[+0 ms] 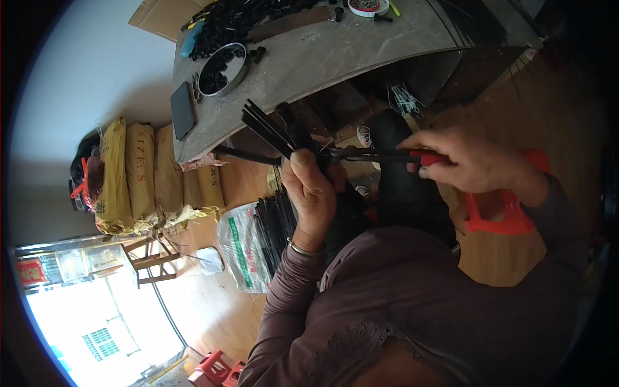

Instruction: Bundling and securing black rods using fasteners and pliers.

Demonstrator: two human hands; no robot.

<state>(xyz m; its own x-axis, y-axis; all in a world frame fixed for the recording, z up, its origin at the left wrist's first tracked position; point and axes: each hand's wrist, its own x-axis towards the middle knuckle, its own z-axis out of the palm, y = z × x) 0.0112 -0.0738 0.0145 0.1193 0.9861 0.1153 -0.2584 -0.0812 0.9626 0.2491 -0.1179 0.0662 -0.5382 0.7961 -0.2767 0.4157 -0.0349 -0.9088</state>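
My left hand [309, 190] is closed round a bundle of thin black rods [265, 127], which fan up and left past the thumb. A thicker black tube-like piece [285, 115] rises just behind them, partly hidden by the hand. In my right hand [461, 158] are pliers with red grips [429, 158], held level. Their dark jaws reach left to the bundle, close beside my left fingers; exactly what they touch is too small to make out.
Ahead stands a grey worktable [309, 68] bearing a metal bowl of small black parts [222, 69] and a heap of black pieces [238, 26]. Yellow sacks [140, 171] line the left wall. A red plastic stool [496, 209] stands right; a white woven sack [242, 248] lies by black rods.
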